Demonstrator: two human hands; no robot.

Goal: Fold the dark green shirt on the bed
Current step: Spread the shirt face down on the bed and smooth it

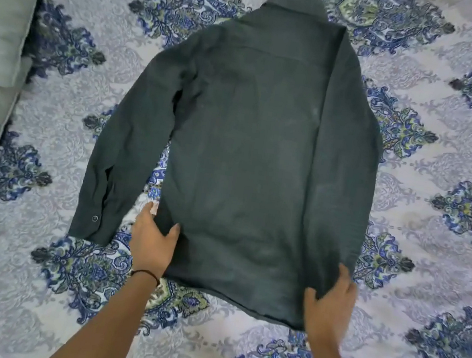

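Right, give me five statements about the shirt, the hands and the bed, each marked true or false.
1. The dark green shirt lies with its collar away from the person. True.
2. One sleeve is spread out to the person's left. True.
3. The right hand is off the shirt. False: it holds the hem's right corner.
4. The left hand holds the collar. False: it grips the shirt's left edge near the hem.
5. A grey pillow lies left of the patterned bedspread. True.

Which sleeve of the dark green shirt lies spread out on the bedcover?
The sleeve on the picture's left, its cuff button showing; on the right, none sticks out of the shirt.
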